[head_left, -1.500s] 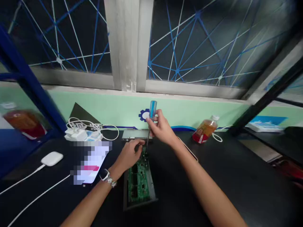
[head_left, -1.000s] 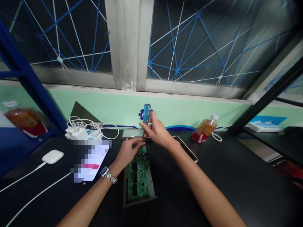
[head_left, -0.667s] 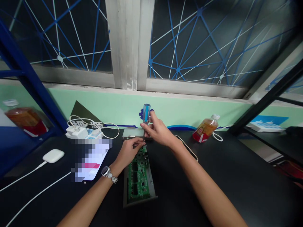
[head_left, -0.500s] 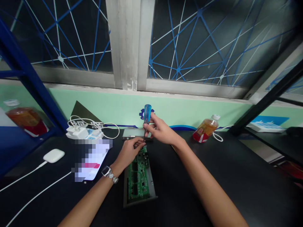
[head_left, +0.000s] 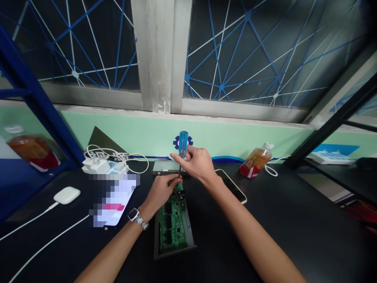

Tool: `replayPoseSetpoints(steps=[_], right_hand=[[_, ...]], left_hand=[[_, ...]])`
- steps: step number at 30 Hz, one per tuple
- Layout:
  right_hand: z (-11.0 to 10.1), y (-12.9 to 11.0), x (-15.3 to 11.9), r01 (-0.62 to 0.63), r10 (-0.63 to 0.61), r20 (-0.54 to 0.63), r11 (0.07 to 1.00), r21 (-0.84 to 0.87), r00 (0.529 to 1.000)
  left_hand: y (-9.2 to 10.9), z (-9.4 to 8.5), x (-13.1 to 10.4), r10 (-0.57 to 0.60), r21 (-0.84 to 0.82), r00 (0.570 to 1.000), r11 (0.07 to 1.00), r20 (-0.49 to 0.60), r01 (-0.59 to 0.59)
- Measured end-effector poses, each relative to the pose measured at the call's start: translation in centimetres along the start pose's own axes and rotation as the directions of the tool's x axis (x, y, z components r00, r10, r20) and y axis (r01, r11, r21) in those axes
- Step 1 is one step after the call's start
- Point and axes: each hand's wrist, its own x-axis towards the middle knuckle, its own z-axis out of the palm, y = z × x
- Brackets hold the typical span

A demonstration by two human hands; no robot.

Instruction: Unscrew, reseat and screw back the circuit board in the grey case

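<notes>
A screwdriver (head_left: pixel 183 142) with a clear blue handle stands nearly upright above the far end of a green circuit board (head_left: pixel 176 226). The board lies in a long dark metal casing (head_left: pixel 191 236). My right hand (head_left: pixel 198 161) has its fingers curled at the base of the screwdriver handle, with the thumb stretched out to the left. At the lower end of the shaft, the fingertips of my left hand (head_left: pixel 161 188) are pinched together. What they pinch, and the screwdriver's tip, are hidden. A watch (head_left: pixel 134 214) and a bracelet are on my left wrist.
Behind the hands lies a flat silver metal box (head_left: pixel 163 167). A phone (head_left: pixel 232 186) rests right of my right hand, a lit phone (head_left: pixel 118 204) to the left. White chargers and cables (head_left: pixel 100 163), a white earbud case (head_left: pixel 67 195) and a drink bottle (head_left: pixel 255 160) stand around.
My right hand has turned about the screwdriver: the thumb now points left off the handle, and the wrist has shifted left, uncovering the phone. My left hand stays nearly still.
</notes>
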Motion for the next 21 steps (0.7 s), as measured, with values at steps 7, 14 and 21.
replayPoseSetpoints(steps=[7, 14, 21], right_hand=[[0.0, -0.3, 0.0, 0.005, -0.006, -0.009, 0.995, -0.101, 1.0], [-0.8, 0.0, 0.4, 0.048, -0.051, 0.106, 0.998, 0.032, 0.993], [-1.2, 0.6, 0.7, 0.055, -0.108, 0.233, 0.973, 0.223, 0.967]], left_hand=[[0.1, 0.0, 0.1, -0.009, 0.015, 1.0, 1.0, -0.02, 0.009], [-0.2, 0.2, 0.1, 0.003, 0.002, 0.999, 1.0, -0.048, -0.003], [0.0, 0.0, 0.0, -0.003, -0.06, 1.0, 0.998, -0.019, 0.002]])
